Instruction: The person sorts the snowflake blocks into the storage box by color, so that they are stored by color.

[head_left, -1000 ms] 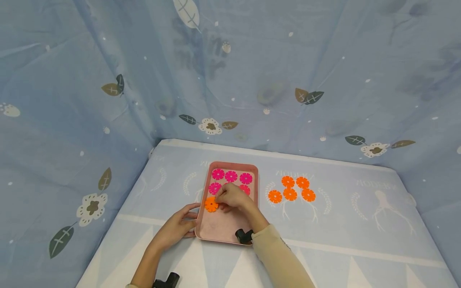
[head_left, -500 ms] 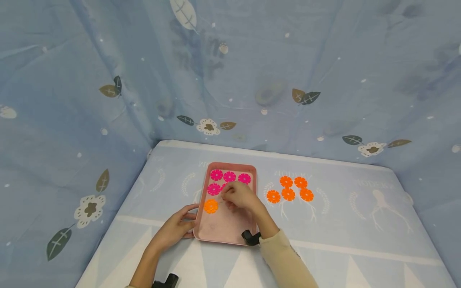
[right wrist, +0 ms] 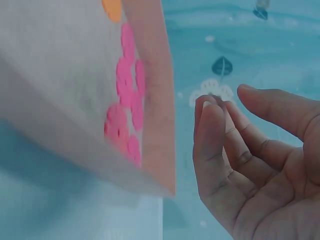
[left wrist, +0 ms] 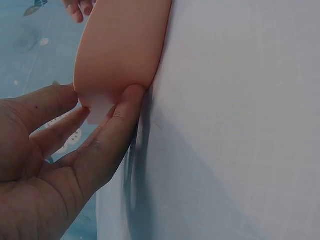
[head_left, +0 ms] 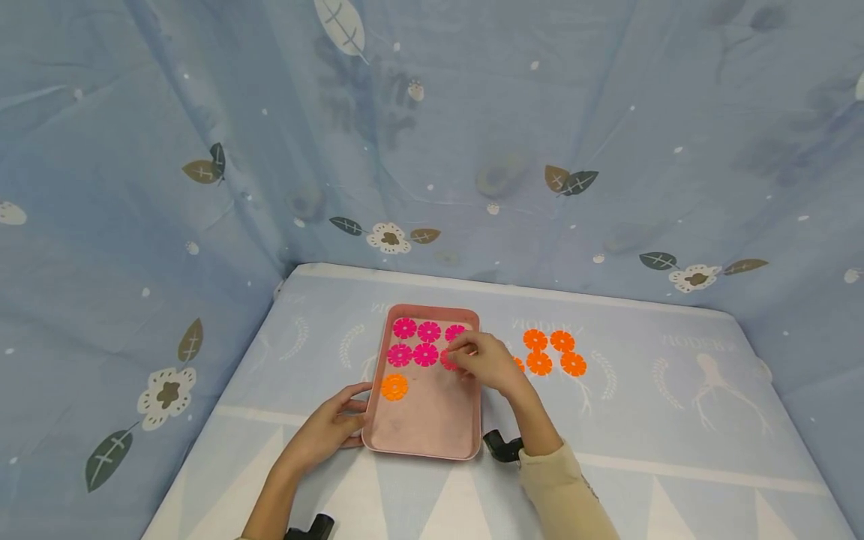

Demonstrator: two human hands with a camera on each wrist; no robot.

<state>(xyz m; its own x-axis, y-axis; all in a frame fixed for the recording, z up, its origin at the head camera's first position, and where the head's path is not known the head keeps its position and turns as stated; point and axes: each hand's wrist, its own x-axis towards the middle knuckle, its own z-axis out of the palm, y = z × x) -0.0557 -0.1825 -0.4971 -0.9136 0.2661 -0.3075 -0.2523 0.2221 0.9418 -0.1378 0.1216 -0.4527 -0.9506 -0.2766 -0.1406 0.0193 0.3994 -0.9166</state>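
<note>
A pink rectangular tray (head_left: 418, 420) lies on the table. My left hand (head_left: 327, 429) holds its near left side, thumb and fingertips pressed on the outer wall (left wrist: 115, 70) in the left wrist view. Inside, two rows of magenta notched flower-shaped discs (head_left: 425, 354) fill the far half. One orange notched disc (head_left: 394, 387) sits below the left column. Over the tray's right side hovers my right hand (head_left: 487, 364), partly covering the rightmost magenta discs. In the right wrist view its fingers are loosely bent, with a gap to the thumb and nothing between.
Several more orange discs (head_left: 540, 364) lie on the table right of the tray, one partly hidden behind the right hand. Patterned blue cloth (head_left: 445, 150) hangs behind and at the sides. Black wrist-worn devices (head_left: 502, 447) protrude near both wrists.
My right hand has let go of the orange disc, leaving it in the tray, and moved right toward the tray's right rim. The left hand stays at the left side.
</note>
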